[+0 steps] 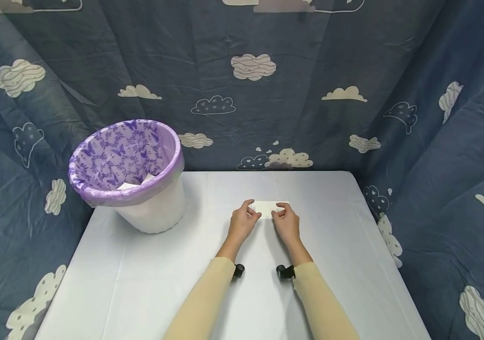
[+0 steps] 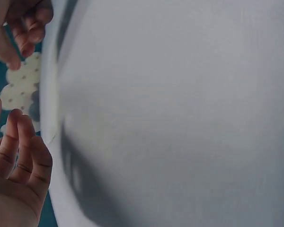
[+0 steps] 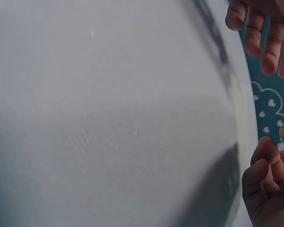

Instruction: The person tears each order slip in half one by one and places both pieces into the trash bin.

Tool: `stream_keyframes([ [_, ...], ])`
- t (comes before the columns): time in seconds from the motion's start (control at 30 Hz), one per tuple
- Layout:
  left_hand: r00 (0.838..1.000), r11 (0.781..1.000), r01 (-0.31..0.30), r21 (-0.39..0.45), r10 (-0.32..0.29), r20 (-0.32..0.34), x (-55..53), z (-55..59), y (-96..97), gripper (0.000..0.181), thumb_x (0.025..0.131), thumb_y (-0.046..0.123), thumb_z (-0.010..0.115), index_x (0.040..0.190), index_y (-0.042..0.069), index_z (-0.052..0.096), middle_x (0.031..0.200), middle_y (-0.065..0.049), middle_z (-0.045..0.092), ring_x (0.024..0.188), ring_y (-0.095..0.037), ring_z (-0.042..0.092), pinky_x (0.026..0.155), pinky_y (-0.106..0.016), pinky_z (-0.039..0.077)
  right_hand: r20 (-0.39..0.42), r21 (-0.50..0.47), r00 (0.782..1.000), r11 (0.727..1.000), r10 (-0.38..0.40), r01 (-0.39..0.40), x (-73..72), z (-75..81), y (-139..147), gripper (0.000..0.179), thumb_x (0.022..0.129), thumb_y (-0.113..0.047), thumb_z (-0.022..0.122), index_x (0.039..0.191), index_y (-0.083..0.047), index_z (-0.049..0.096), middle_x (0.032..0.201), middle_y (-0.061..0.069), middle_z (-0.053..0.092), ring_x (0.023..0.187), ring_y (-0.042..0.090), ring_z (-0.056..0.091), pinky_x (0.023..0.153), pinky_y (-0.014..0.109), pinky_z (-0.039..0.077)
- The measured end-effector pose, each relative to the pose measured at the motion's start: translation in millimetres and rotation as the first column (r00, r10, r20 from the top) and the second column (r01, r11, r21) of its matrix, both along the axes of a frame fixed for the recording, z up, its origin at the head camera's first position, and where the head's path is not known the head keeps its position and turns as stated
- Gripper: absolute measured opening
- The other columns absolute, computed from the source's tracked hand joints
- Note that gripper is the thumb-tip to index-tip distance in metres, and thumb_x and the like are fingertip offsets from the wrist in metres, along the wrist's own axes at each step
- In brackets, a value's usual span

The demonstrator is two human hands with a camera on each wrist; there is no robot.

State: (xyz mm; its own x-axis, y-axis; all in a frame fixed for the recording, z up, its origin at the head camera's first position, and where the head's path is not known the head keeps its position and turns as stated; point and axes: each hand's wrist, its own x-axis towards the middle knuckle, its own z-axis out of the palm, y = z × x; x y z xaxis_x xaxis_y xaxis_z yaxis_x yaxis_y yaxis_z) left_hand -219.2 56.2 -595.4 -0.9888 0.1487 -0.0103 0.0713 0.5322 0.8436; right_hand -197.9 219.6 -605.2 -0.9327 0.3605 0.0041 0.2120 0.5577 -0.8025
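A small pale, cream-white slip of paper (image 1: 267, 208) lies flat on the white table, a little right of the middle in the head view. At its left end is my left hand (image 1: 243, 221), thumb and index finger apart and loosely bent. My right hand (image 1: 287, 224) mirrors it at the other end, fingertips overlapping the slip in this view. In the left wrist view the paper (image 2: 53, 104) shows as a thin strip along the table edge, with the left fingers (image 2: 26, 137) beside it. The right wrist view has the right fingers (image 3: 260, 175) next to the strip.
A white bin (image 1: 157, 212) with a purple butterfly-patterned liner (image 1: 114, 151) stands at the table's back left. White paper pieces (image 1: 128, 186) lie inside it. Dark blue cloud-print curtains (image 1: 292, 118) enclose the table (image 1: 161, 283) at the back and sides.
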Motion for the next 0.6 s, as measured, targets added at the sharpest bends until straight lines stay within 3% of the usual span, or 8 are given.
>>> stream_keyframes([
  [0.17,1.000,0.998,0.021,-0.065,-0.020,0.013,-8.5,-10.9,13.2,0.052,0.100,0.024,0.075,0.147,0.010,0.059,0.092,0.003,0.077,0.074,-0.006,0.066,0.076,-0.029,0.056,0.041,-0.005,0.999,1.000,0.029,-0.029,-8.9,-5.0,2.5,0.044,0.100,-0.019,0.068,0.141,-0.004,0.062,0.095,0.015,0.076,0.063,0.013,0.065,0.067,0.029,0.049],
  [0.37,0.998,0.991,0.008,-0.133,0.000,0.059,-23.0,-10.7,25.0,0.054,0.099,0.027,0.076,0.148,0.011,0.059,0.094,0.001,0.082,0.081,-0.015,0.074,0.084,-0.036,0.059,0.120,0.008,0.989,0.996,0.086,-0.087,-20.9,-3.3,5.1,0.055,0.100,-0.017,0.067,0.151,-0.002,0.052,0.091,0.016,0.077,0.056,0.009,0.062,0.059,0.023,0.047],
  [0.6,0.992,0.969,-0.003,-0.246,0.035,0.125,-32.9,-8.5,33.2,0.058,0.097,0.030,0.076,0.150,0.014,0.058,0.101,-0.002,0.083,0.090,-0.023,0.077,0.085,-0.039,0.059,0.189,0.081,0.978,0.991,0.088,-0.104,-31.7,-1.1,6.0,0.062,0.098,-0.020,0.064,0.155,-0.003,0.049,0.080,0.009,0.075,0.052,0.010,0.059,0.075,0.036,0.054],
])
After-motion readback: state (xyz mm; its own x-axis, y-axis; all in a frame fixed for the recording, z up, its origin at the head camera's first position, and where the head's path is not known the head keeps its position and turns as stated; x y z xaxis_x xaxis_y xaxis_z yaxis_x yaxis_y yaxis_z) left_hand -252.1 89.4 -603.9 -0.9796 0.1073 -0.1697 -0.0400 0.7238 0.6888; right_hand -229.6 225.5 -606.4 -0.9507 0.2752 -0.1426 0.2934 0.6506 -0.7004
